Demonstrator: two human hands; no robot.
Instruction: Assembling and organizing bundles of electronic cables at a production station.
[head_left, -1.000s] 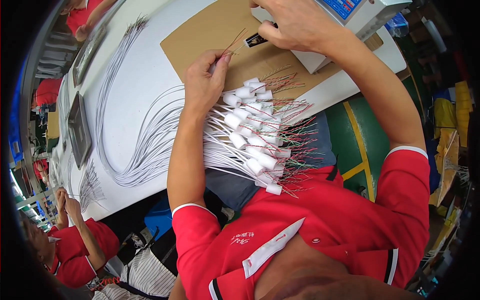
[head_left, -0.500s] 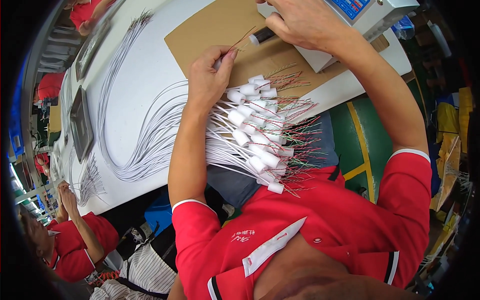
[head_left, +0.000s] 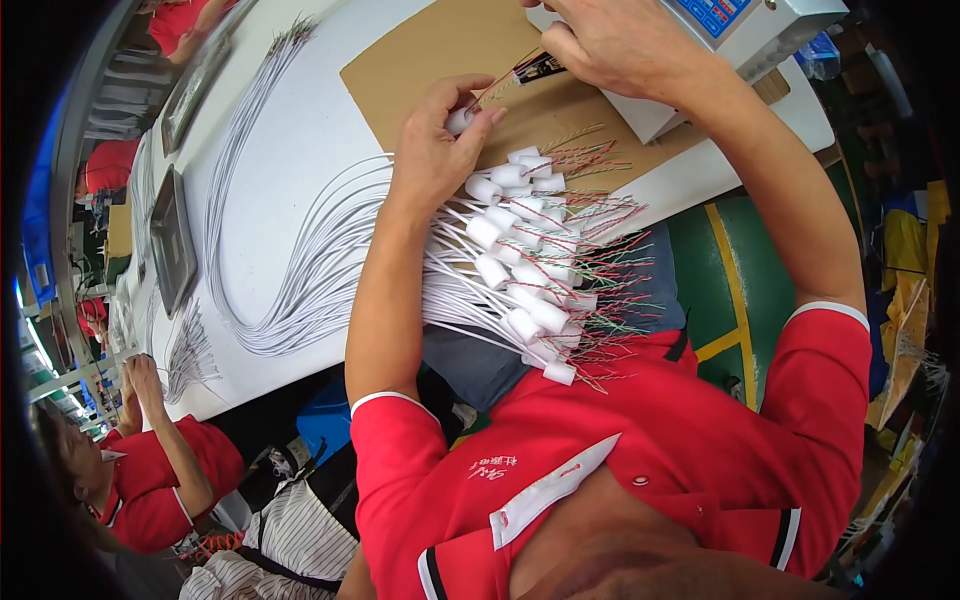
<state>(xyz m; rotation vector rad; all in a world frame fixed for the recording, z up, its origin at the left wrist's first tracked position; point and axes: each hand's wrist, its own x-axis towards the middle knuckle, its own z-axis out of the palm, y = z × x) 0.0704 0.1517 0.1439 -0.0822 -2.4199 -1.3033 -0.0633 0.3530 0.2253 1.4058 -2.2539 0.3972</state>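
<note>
My left hand [head_left: 440, 135] is closed over the brown cardboard, pinching a white cylindrical sleeve [head_left: 460, 121] from which thin twisted wires [head_left: 495, 88] stick out. Those wires reach up to a slim black piece [head_left: 540, 68] with small shiny details. It comes out from under my right hand [head_left: 625, 45], whose fingers are curled round it and partly cut off by the upper edge. Below my left hand lies a bundle of white cables [head_left: 310, 290]. Their ends carry several white sleeves [head_left: 485, 232] with red, green and white twisted wires fanning out to the right.
A grey machine [head_left: 765, 35] with a blue panel stands on the cardboard [head_left: 400, 70] at the far right. Grey trays [head_left: 172, 245] and a thinner cable bundle [head_left: 165, 360] lie on the left of the white table [head_left: 270, 130]. A co-worker in red [head_left: 175, 480] sits at lower left.
The black piece showed a smooth barrel with a pale end; now a flat face with shiny details shows. My left hand has come slightly closer to it, and its white sleeve shows more.
</note>
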